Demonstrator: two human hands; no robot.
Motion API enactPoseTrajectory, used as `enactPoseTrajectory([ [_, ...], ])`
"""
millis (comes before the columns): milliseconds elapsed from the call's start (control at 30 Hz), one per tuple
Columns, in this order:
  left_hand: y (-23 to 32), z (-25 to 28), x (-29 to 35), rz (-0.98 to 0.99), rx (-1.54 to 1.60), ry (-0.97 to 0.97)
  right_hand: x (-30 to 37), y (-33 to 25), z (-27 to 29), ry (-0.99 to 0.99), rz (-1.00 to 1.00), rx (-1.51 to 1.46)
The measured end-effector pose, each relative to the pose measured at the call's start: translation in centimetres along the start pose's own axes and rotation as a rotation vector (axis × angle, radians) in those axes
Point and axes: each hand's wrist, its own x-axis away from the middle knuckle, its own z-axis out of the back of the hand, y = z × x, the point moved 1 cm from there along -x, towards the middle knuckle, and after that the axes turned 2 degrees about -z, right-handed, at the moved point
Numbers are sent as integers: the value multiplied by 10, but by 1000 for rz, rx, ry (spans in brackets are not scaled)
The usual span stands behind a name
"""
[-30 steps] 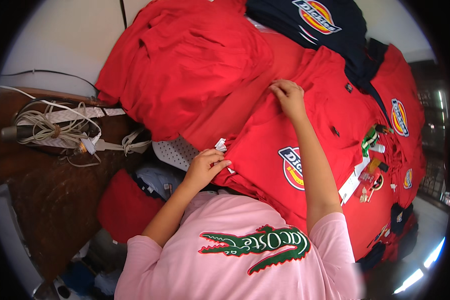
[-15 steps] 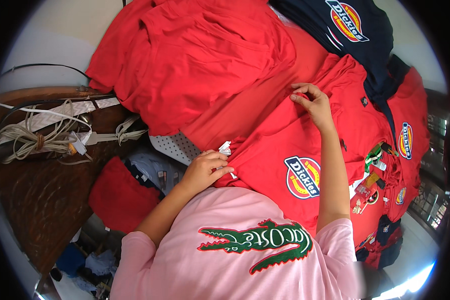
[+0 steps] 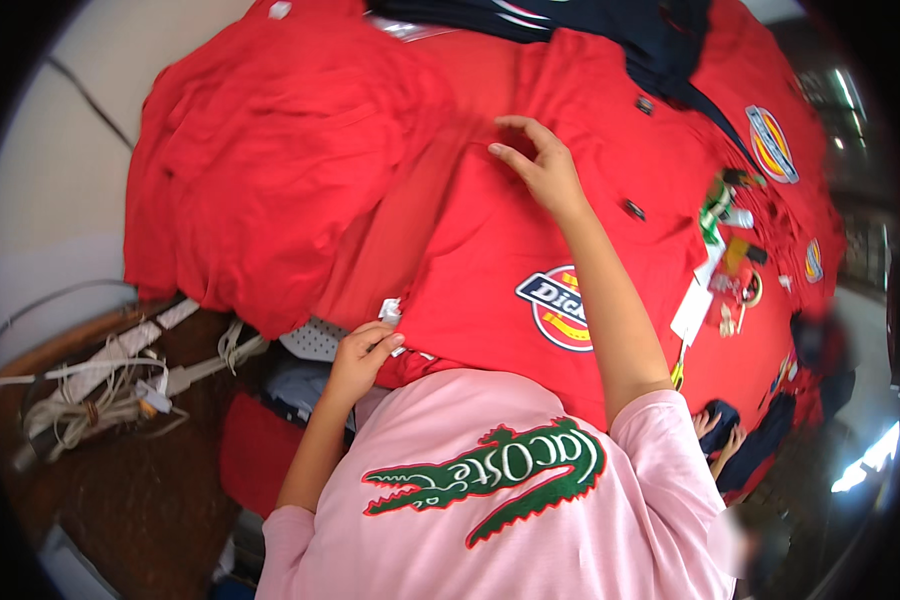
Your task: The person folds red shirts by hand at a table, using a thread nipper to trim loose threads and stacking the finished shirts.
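— Over at the far left, well clear of either grip, a tangle of white cords (image 3: 110, 385) lies on the dark wooden table (image 3: 120, 500). Nearer, the left hand (image 3: 362, 352) pinches a small white tag (image 3: 391, 309) at the near hem of the red shirt (image 3: 510, 240), fingers closed on it.

— And the heap just beyond that pinch?

— A crumpled red garment (image 3: 270, 170), up and left of the tag, touching the flat shirt's edge. Right of the pinch comes the round chest patch (image 3: 560, 308), then the right hand (image 3: 540, 165) farther up the cloth, fingers spread and curled, tips on the fabric, grasping nothing.

— How would you do this well?

— I'd judge: keep the hem taut from the tag while the upper hand smooths outward, so no crease gets trapped. Right of that hand, hang tags (image 3: 715, 270) and dark navy shirts (image 3: 610, 25) crowd in; best not drag them.
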Motion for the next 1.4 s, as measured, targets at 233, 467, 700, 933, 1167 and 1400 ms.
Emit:
enactPoseTrajectory([
  [233, 95, -39, -13, -554, -537, 177, 186, 76, 145, 816, -262, 64],
  [467, 97, -176, -80, -921, -1031, -458, 317, 24, 61, 172, -294, 496],
  [700, 102, -140, -162, -705, -1432, 13, 433, 45, 109, 238, -303, 613],
  [933, 151, -164, -241, -523, -540, 41, 463, 81, 175, 826, -668, 346],
  [1167, 136, -155, -334, -347, -104, 137, 401, 108, 175, 726, -677, 241],
  [1400, 147, -127, -301, -7, 323, -94, 407, 146, 211, 513, -806, -1073],
])
